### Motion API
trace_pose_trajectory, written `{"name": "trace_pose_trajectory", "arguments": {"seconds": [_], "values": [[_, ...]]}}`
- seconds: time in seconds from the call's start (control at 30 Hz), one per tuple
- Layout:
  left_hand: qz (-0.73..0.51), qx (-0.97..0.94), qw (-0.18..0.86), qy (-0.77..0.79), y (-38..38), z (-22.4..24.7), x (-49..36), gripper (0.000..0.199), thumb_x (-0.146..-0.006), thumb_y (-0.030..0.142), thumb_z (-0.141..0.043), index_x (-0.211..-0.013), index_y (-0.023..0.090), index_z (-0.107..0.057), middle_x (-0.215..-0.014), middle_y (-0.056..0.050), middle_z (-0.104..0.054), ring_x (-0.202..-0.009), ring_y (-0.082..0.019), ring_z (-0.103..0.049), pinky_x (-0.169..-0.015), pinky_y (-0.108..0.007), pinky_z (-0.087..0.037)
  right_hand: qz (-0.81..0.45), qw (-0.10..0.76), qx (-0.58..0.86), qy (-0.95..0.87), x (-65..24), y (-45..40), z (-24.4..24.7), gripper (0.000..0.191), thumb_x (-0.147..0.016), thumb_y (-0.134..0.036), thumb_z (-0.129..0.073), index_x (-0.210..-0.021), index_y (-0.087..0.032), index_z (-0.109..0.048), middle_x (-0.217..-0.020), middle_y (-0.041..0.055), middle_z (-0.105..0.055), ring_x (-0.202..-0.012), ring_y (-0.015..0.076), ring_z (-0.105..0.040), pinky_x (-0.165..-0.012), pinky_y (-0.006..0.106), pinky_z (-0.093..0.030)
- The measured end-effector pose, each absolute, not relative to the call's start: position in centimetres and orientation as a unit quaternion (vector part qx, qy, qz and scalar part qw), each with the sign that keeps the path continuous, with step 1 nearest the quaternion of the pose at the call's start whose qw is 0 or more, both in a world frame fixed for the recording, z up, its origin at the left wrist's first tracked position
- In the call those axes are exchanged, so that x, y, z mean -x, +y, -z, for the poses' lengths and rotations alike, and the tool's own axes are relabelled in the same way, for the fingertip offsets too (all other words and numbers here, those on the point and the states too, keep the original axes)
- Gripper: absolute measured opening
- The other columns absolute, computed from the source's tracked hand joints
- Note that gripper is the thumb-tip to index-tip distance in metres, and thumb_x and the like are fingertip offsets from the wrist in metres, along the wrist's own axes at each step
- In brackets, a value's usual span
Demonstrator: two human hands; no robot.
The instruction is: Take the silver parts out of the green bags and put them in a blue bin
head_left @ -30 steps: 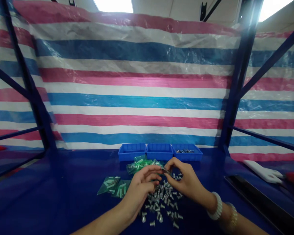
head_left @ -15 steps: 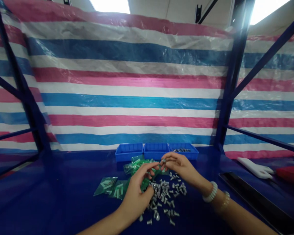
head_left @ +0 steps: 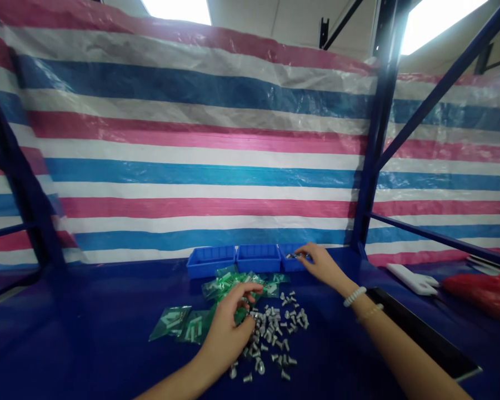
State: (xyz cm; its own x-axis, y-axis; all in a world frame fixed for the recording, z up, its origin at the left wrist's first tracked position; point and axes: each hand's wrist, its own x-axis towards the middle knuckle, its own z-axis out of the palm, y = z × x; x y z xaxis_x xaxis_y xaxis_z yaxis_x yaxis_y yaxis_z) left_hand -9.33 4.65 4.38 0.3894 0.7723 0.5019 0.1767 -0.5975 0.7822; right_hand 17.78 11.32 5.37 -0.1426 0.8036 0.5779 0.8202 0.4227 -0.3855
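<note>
My right hand (head_left: 321,265) reaches into the right-hand blue bin (head_left: 289,265), its fingertips pinched together at the small metal pieces (head_left: 292,255) there. What lies between the fingertips is too small to make out. My left hand (head_left: 230,318) hovers at the left edge of a loose pile of silver screws (head_left: 270,325), fingers curled and thumb apart. Something small may sit in the curled fingers, but they hide it. Behind and left of this hand lie green plastic bags (head_left: 223,286) with small pieces inside, and two flatter green bags (head_left: 173,320) lie further left.
Two more blue bins, the left one (head_left: 210,263) and the middle one (head_left: 258,259), stand in the same row. At right are a black flat slab (head_left: 425,336), a white tool-like object (head_left: 412,279) and a red bag (head_left: 479,294). Blue rack posts (head_left: 369,183) frame the striped sheet behind.
My right hand has moved away from my left hand, back and right to the right-hand bin. My left hand's forefinger has bent in a little. The view has shifted slightly right.
</note>
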Motion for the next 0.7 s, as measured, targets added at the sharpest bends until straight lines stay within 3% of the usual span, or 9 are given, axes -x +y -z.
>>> {"name": "trace_pose_trajectory", "arguments": {"seconds": [0.1, 0.27, 0.5, 0.7], "values": [[-0.451, -0.776, 0.304, 0.319, 4.8, -4.4, 9.4, 0.053, -0.058, 0.003, -0.037, -0.103, 0.022, -0.059, -0.092, -0.003, -0.056, -0.088, -0.02, -0.053, -0.079, -0.035, -0.043, -0.086, 0.277, 0.451, -0.844, -15.2, 9.2, -5.3, 0.016, -0.077, -0.013, -0.059, -0.082, -0.02, -0.073, -0.072, 0.0003, -0.067, -0.063, 0.0139, -0.059, -0.06, 0.022, -0.043], [-0.448, -0.781, 0.29, 0.324, 4.8, -4.3, 9.4, 0.051, -0.059, 0.002, -0.037, -0.102, 0.021, -0.058, -0.095, -0.004, -0.057, -0.088, -0.02, -0.053, -0.078, -0.034, -0.044, -0.095, 0.199, 0.417, -0.882, -12.0, 7.4, -4.1, 0.017, -0.067, -0.01, -0.064, -0.078, -0.018, -0.073, -0.068, -0.0004, -0.063, -0.063, 0.0132, -0.056, -0.059, 0.021, -0.039], [-0.454, -0.776, 0.293, 0.324, 4.6, -4.4, 9.2, 0.05, -0.058, 0.002, -0.038, -0.1, 0.021, -0.059, -0.094, -0.003, -0.059, -0.088, -0.019, -0.055, -0.078, -0.034, -0.045, -0.076, 0.248, 0.444, -0.858, -11.4, 7.5, -3.4, 0.009, -0.068, -0.01, -0.065, -0.069, -0.017, -0.07, -0.073, 0.0028, -0.062, -0.071, 0.0166, -0.058, -0.065, 0.024, -0.041], [-0.444, -0.728, 0.401, 0.335, 4.7, -4.1, 9.0, 0.058, -0.058, 0.003, -0.043, -0.111, 0.021, -0.057, -0.108, -0.008, -0.06, -0.086, -0.019, -0.057, -0.073, -0.032, -0.049, -0.161, 0.366, 0.459, -0.793, -10.9, 6.8, -4.8, 0.013, -0.069, -0.008, -0.059, -0.078, -0.016, -0.063, -0.06, -0.0033, -0.055, -0.053, 0.0111, -0.051, -0.051, 0.02, -0.037]]}}
